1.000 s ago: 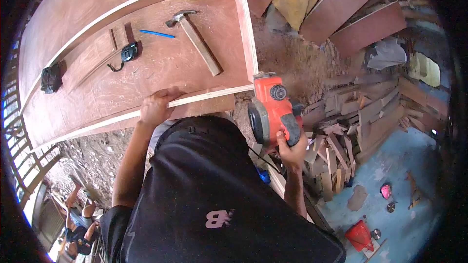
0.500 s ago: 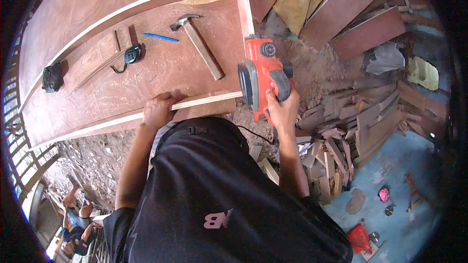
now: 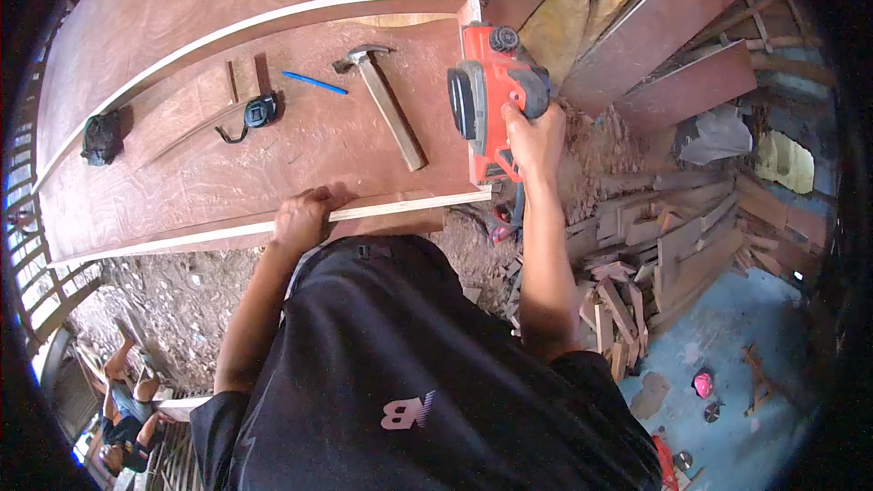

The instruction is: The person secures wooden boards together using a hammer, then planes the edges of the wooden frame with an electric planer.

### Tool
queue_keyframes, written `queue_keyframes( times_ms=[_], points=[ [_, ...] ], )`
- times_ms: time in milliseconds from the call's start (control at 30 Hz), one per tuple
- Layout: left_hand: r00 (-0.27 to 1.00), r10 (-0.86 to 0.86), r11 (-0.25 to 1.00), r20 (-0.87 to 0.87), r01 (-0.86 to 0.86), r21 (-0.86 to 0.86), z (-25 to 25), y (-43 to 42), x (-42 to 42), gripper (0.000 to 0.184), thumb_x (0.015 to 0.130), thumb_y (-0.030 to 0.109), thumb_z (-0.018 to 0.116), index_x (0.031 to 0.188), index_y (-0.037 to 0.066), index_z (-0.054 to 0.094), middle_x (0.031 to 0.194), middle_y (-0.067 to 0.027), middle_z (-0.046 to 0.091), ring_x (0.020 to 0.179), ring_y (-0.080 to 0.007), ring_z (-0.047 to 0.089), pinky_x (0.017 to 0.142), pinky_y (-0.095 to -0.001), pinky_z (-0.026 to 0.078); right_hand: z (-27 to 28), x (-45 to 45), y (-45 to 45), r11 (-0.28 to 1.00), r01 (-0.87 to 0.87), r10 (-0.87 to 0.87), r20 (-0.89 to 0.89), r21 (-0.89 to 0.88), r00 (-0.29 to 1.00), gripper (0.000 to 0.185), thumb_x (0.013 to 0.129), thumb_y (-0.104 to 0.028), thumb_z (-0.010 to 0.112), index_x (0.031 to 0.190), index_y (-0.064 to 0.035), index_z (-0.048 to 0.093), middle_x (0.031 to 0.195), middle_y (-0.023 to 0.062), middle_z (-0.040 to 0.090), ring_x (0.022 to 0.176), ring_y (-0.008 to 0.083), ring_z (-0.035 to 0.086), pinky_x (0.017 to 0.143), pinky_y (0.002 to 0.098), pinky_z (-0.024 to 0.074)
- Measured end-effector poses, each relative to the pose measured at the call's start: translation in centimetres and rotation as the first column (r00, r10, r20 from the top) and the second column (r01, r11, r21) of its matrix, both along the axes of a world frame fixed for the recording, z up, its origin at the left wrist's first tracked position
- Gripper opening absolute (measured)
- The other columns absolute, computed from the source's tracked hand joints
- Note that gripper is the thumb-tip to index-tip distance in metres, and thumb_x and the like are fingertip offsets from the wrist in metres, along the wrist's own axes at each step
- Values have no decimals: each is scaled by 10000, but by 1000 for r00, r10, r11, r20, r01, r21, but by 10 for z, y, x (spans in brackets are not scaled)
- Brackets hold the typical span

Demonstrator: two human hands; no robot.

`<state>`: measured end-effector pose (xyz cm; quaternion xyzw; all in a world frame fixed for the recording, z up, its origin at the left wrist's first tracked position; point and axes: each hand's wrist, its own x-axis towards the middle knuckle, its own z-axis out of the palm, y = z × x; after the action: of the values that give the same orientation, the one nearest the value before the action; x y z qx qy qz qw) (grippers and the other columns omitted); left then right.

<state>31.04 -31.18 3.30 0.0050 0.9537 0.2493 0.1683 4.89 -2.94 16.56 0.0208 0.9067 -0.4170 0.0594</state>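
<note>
The planer [image 3: 494,95] was orange-red with black parts. The pen [image 3: 315,83] was blue, the tape measure [image 3: 260,111] black. The shirt [image 3: 364,382] was black with a pale logo [image 3: 408,411]; the plywood panel [image 3: 218,150] was reddish brown with wavy grain.

Single head-worn view; forward and down; hands close

Blue-painted floor [image 3: 718,309] is spreading across the lower right, with a pink object [image 3: 702,385] lying on it. Beside it, scrap wood [image 3: 696,236] is piling up in a loose heap. Wide reddish boards [image 3: 668,27] are lying at the upper right near a crumpled yellow sheet [image 3: 556,32], while a gray sheet [image 3: 718,135] is sitting closer to a pale patch [image 3: 786,162]. Pale debris is littering rough brown ground [image 3: 182,300] at the lower left, and bright light is coming through dark bars [image 3: 56,280] along the left edge.
</note>
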Motion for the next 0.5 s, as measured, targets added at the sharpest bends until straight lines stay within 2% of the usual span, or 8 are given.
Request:
queue_keyframes(
  times_ms=[67,167,233,333,367,500],
  points=[
    [1000,-11,1000,0,11,7,3,0,-1,492,868,127,707,1311,337,750,1170,-76,738,1046,-311,731,920,-438,603,-3,-13,-6,998,-36,33,-47,-56,998,140,846,-97,723,755,-1,678,623,24,622,527,117,583,511,343,443],
    [999,23,1000,32,-23,-2,15,2,-6,475,873,121,698,1296,329,757,1156,-76,738,1058,-305,728,924,-439,601,-17,-43,-12,994,-66,54,-126,-93,991,123,849,-95,718,765,-16,674,623,18,618,518,115,578,493,321,441],
    [1000,2,1000,20,-2,2,10,0,-4,484,871,119,694,1303,329,752,1159,-73,737,1053,-303,729,921,-436,604,-19,-57,-18,993,-58,45,-119,-104,992,129,834,-116,715,779,-5,679,638,47,636,549,144,603,531,349,465],
    [999,-20,1000,-27,21,22,5,-1,-2,508,869,116,687,1323,339,737,1158,-67,733,1043,-299,731,914,-434,608,-18,-81,-27,997,5,-6,-11,-77,1000,219,788,-176,708,812,41,696,684,138,695,642,238,679,646,441,531],
    [999,-25,999,-47,26,28,4,-2,-1,517,869,115,685,1331,344,730,1157,-65,731,1040,-298,732,912,-433,609,-22,-90,-32,994,-27,19,-74,-104,997,107,830,-114,721,766,-29,704,617,22,617,499,118,564,466,317,437],
    [1000,-27,999,-13,27,16,5,-3,-3,558,852,113,699,1350,365,711,1126,-62,723,1035,-294,730,901,-425,614,-23,-132,-51,995,-40,30,-110,-93,993,131,808,-126,743,745,-16,707,617,33,621,509,131,576,471,324,443]
  ],
)
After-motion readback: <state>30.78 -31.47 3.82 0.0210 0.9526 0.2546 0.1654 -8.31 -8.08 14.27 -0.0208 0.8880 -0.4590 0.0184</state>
